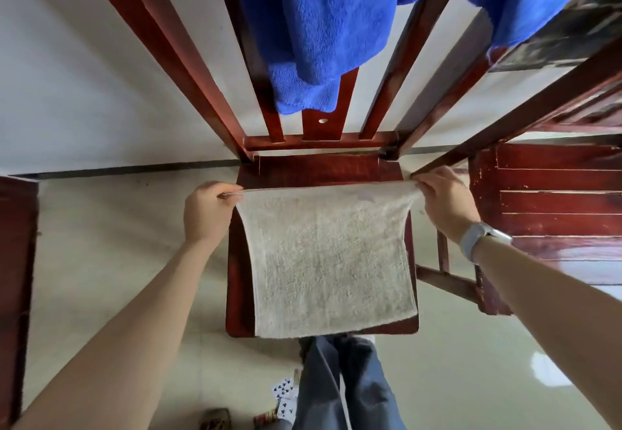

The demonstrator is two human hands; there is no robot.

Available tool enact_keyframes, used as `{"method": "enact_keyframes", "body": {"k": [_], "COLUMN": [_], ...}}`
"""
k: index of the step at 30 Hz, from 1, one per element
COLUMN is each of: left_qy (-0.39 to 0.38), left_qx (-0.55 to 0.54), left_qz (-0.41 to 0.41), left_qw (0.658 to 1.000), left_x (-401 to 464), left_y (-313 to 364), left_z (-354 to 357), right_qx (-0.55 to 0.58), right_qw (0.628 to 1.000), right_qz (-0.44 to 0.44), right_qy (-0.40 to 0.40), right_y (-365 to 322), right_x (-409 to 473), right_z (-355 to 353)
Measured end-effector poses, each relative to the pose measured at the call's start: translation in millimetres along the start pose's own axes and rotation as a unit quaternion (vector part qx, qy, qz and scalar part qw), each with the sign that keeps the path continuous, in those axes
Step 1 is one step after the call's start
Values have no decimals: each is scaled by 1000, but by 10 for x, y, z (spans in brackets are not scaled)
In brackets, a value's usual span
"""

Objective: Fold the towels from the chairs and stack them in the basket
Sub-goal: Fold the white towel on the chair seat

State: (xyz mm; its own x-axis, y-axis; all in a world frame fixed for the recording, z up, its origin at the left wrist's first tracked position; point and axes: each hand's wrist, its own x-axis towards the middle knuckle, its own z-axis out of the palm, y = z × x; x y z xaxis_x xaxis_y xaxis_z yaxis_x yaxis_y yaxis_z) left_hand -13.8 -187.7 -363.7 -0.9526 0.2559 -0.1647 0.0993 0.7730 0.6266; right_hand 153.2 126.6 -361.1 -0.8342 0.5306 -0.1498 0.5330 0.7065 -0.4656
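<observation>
My left hand and right hand pinch the beige towel's far corners; I judge a loose pinch drops it skewed over the chair seat.

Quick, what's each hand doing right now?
Left hand: pinching the top left corner of the beige towel.
Right hand: pinching its top right corner.

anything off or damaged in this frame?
Two things. Playing cards lie scattered on the floor by the person's feet. The dark red wooden chair on the right has chipped, worn paint along its left edge. The beige towel, pinched by left hand and right hand, hangs straight.
</observation>
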Motion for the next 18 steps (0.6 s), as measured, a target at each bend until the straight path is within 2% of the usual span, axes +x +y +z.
{"method": "enact_keyframes", "body": {"k": [4,9,14,18], "left_qy": [11,56,14,-49], "left_qx": [6,10,79,144], "left_qz": [17,91,182,203], "left_qw": [1000,994,980,967], "left_x": [220,224,-149,-501], "left_y": [-36,16,-166,-419], "left_z": [96,73,38,66], "right_qx": [-3,-6,-39,-62], "right_qw": [997,991,984,975], "right_qz": [-51,-90,-161,-213], "right_qy": [53,100,61,5], "right_y": [27,65,204,443], "right_x": [117,149,-156,-523], "right_z": [31,-38,42,209]}}
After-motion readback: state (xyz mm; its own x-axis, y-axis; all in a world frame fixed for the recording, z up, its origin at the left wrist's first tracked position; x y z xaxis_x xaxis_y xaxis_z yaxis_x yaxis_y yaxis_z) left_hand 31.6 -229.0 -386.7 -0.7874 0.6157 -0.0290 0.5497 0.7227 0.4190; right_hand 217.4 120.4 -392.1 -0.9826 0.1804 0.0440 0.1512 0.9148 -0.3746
